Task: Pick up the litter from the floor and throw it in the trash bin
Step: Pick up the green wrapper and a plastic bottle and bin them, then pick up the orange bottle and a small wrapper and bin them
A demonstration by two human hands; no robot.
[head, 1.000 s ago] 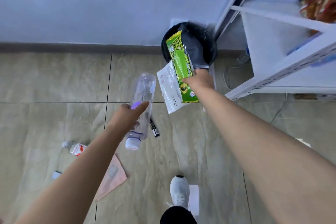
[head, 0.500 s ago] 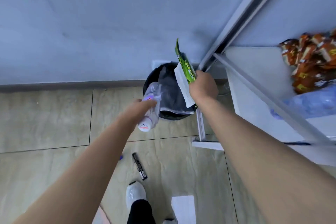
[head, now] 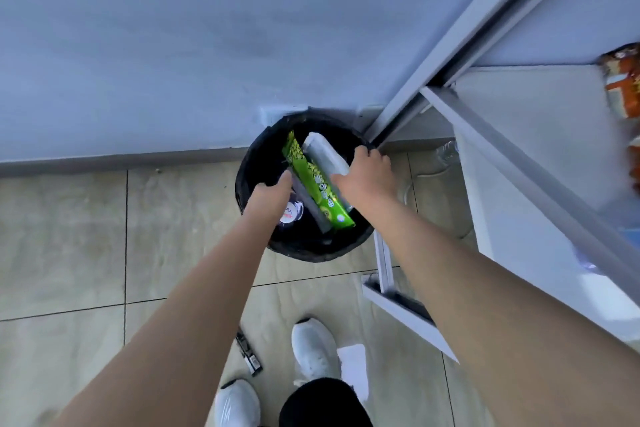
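The black-lined trash bin [head: 250,163] stands against the wall beside a shelf post. Inside it a green snack wrapper [head: 313,184] lies slanted, with a white paper package [head: 323,154] next to it. A clear plastic bottle, seen by its white cap end [head: 290,217], sits low in the bin at the left. My left hand [head: 272,196] hovers over the bin's left side, fingers extended, holding nothing. My right hand [head: 367,177] is over the right side with its fingers spread near the rim, off the wrapper.
A black marker [head: 247,355] and a white sheet of paper [head: 353,362] lie on the tiled floor by my white shoes [head: 311,350]. A white metal shelf [head: 519,191] with orange snack packs [head: 621,87] fills the right. A clear bottle [head: 446,152] lies under it.
Both hands reached over the bin and let go: the bottle, green wrapper and white package dropped from my hands into the bin. I stepped closer to it.
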